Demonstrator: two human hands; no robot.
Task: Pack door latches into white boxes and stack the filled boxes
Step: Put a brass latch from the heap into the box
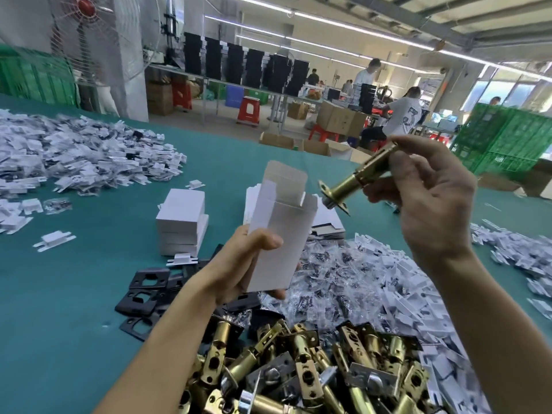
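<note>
Right under me lies a heap of brass latches (298, 369), tumbled over each other on the green table (74, 294). Just left of the heap sit a few black plates (143, 294), and to the right spreads a pile of small clear bags and white card pieces (373, 279).

My left hand (239, 264) grips a white box (280, 234) upright above these, thumb across its front face, its top flaps standing open. My right hand (427, 198) is raised apart from the left and pinches one latch (352, 180) by its rear end. The latch is tilted, its faceplate end pointing down towards the box's open top, just beside the flaps and outside the box.

Behind the box, a stack of closed white boxes (182, 222) stands on the table. A second heap of white pieces (74, 150) lies at the far left.
</note>
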